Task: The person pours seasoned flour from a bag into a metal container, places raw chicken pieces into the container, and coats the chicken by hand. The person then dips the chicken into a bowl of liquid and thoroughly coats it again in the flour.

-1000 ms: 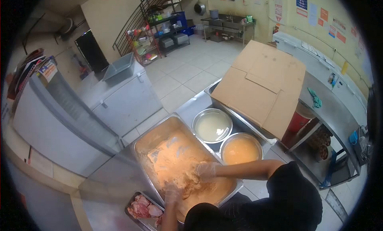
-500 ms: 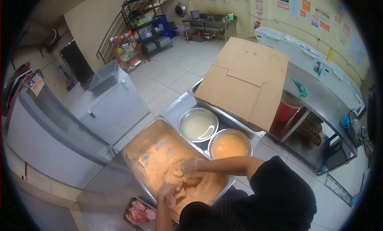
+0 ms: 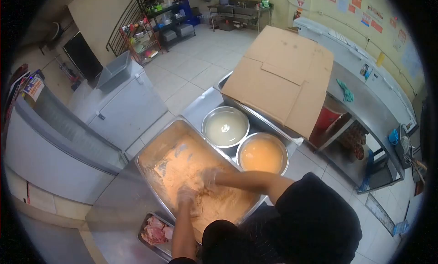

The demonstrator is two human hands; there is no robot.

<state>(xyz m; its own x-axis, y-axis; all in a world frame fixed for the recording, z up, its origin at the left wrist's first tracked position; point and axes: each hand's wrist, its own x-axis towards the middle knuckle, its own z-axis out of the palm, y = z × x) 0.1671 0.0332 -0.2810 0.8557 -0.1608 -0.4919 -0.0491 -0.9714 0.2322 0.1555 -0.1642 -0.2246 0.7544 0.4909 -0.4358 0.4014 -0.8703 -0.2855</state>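
Observation:
A deep metal pan (image 3: 150,143) in front of me holds a bed of orange-tinted flour (image 3: 182,157). Both of my hands wear thin see-through gloves and work in this flour. My left hand (image 3: 186,196) presses down near the pan's middle, its fingers hidden by the flour and its own back. Just to its right, my right hand (image 3: 211,178) reaches in from the side, with its fingertips sunk in lumpy coating. Whether either hand grips a piece in there, I cannot make out. Beside the pan's near left side sits a small tray of raw meat (image 3: 156,231).
Beyond the pan stand a bowl of pale liquid (image 3: 225,127) and a bowl of orange liquid (image 3: 261,155). Flat cardboard (image 3: 278,77) covers a larger metal container behind them. A steel table (image 3: 360,100) with a green cloth (image 3: 345,90) is at right, chest freezers (image 3: 130,104) at left.
My left hand has moved forward, away from me, and deeper into the flour. My right hand has shifted slightly left, so the two are closer together. The whole view has tilted down a little.

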